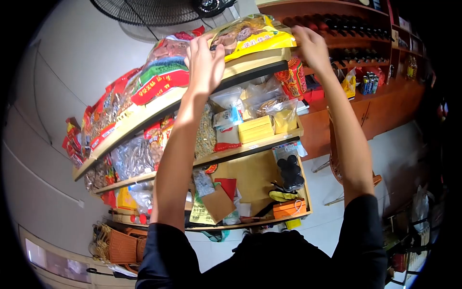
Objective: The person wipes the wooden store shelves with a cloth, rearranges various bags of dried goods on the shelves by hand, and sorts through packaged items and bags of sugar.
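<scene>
Strong fisheye curvature, blackened corners, left hand (204, 65) brightly lit

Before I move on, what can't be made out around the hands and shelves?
Head view:
Right hand: blurred; contact with the yellow bag unclear.
Middle shelf: some goods hidden behind the left forearm.
Fan: its top cut off by the picture's edge.

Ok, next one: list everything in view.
Shelf unit: 1, pale wood, centre
Bag: 1, mostly yellow, top shelf's right end
Other bags: many, mostly red, top shelf
Packs: 2, yellow, middle shelf's right
Box: 1, orange, bottom shelf
Goods: many, mixed, lower shelves
Fan: 1, black, top left
Bottles: many, dark, upper right
Cabinet: 1, red-brown, right
Chair: 1, brown, right
Wickerwork: some, orange-brown, lower left
Shirt: 1, dark, bottom
Left hand: 1, bare, bag's left side
Right hand: 1, bare, bag's right end
</scene>
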`<state>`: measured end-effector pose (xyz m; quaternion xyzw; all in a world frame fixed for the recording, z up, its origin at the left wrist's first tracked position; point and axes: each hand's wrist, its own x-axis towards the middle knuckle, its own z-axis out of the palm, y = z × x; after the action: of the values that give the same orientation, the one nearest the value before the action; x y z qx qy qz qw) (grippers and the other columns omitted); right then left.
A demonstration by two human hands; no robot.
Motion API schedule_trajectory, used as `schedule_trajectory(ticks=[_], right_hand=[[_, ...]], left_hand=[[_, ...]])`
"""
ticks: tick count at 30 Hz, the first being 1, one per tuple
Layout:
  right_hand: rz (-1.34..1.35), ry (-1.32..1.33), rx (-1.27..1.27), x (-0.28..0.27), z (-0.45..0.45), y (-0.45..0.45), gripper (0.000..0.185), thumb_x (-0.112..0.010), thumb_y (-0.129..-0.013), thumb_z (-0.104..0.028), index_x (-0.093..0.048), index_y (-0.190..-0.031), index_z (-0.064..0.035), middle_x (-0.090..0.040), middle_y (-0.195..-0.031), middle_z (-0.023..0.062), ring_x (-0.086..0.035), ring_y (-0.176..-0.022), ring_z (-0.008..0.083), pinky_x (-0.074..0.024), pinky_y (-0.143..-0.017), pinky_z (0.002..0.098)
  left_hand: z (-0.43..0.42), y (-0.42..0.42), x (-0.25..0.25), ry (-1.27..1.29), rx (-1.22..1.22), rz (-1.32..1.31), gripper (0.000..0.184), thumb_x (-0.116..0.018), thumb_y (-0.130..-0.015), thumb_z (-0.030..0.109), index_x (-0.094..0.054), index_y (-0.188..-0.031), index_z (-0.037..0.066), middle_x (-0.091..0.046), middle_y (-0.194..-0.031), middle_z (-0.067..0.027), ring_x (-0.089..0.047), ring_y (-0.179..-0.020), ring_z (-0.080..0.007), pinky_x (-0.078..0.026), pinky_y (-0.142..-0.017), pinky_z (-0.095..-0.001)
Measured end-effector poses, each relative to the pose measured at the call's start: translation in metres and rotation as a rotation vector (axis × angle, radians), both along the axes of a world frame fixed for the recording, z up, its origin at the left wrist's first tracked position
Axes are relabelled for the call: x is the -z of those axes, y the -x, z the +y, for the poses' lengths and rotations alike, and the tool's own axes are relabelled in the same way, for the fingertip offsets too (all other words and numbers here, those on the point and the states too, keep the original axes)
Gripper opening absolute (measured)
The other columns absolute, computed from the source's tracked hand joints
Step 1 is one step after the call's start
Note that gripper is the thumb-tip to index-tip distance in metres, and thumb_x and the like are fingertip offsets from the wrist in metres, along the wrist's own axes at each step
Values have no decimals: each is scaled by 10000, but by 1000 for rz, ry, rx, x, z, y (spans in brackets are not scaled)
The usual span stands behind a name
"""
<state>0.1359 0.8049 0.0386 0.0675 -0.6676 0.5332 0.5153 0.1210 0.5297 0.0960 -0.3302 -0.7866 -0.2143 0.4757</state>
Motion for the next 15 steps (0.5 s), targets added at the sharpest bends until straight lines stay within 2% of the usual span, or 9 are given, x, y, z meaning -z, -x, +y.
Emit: schedule_trajectory(ticks=[2, 4, 5, 8, 10, 12, 13, 14, 15], right_hand=[[37, 171, -62, 28, -12, -42, 250, -528, -943, -219, -652, -939, -2, -521, -634, -10, -462, -553, 48, -376, -500, 225], [73, 138, -119, 78, -24, -59, 179, -509, -937, -120, -632, -870, -9, -492, -646, -29, -424, -554, 34, -341, -492, 208], [-2, 84, -108, 109, -30, -58, 169, -495, -929, -90, -628, -868, -6, -506, -663, -20, -438, -584, 39, -352, -510, 209], [-499, 138, -340, 176, -68, -63, 167, -504, -892, -49, -640, -973, 2, -613, -779, 40, -539, -614, 76, -430, -554, 244], [-713, -21, -334, 219, -90, -48, 326, -561, -865, -138, -561, -1169, -20, -629, -781, 122, -612, -639, 190, -491, -635, 321], [-815, -171, -300, 246, -110, -34, 433, -576, -860, -189, -496, -1248, -12, -637, -804, 169, -638, -739, 270, -497, -724, 359], [-837, -270, -249, 251, -117, -31, 525, -583, -863, -210, -416, -1315, 0, -623, -972, 231, -640, -899, 343, -484, -822, 400], [-856, -286, -255, 256, -125, -26, 525, -583, -863, -210, -416, -1315, 0, -623, -972, 231, -640, -899, 343, -484, -822, 400], [-803, -399, -124, 265, -132, -20, 556, -585, -866, -223, -389, -1332, 9, -574, -1076, 256, -621, -959, 371, -476, -852, 412]], left_hand=[[-15, -36, 24, -93, 284, 6, 266, -568, -821, 97, -560, -1081, 42, -549, -1081, -180, -502, -1066, -345, -373, -926, -426], [-39, -66, 67, -46, 325, 66, 183, -557, -777, 22, -585, -958, 34, -573, -931, -141, -545, -957, -326, -415, -864, -396], [-51, -77, 93, -69, 397, -118, 196, -551, -778, -11, -584, -965, 37, -568, -935, -137, -554, -952, -304, -435, -835, -371], [-72, -61, 194, -129, 333, -493, 320, -578, -799, -45, -528, -1109, 19, -543, -1106, -154, -547, -1014, -270, -435, -899, -339], [-83, -40, 264, -133, 241, -743, 429, -597, -813, 6, -468, -1222, 19, -497, -1185, -185, -511, -1101, -292, -426, -944, -370], [-89, -40, 279, 2, 122, -849, 519, -615, -828, 82, -413, -1302, 17, -443, -1266, -206, -460, -1182, -320, -395, -994, -402], [-91, -36, 287, 18, 120, -896, 564, -626, -830, 141, -397, -1330, 14, -428, -1307, -202, -431, -1211, -351, -349, -1032, -401], [-93, -30, 293, 82, 108, -874, 581, -625, -828, 159, -393, -1342, 18, -402, -1343, -188, -387, -1249, -355, -308, -1055, -426], [-94, -28, 296, 112, 75, -864, 592, -625, -827, 169, -389, -1349, 18, -391, -1353, -181, -368, -1257, -352, -296, -1049, -452]])
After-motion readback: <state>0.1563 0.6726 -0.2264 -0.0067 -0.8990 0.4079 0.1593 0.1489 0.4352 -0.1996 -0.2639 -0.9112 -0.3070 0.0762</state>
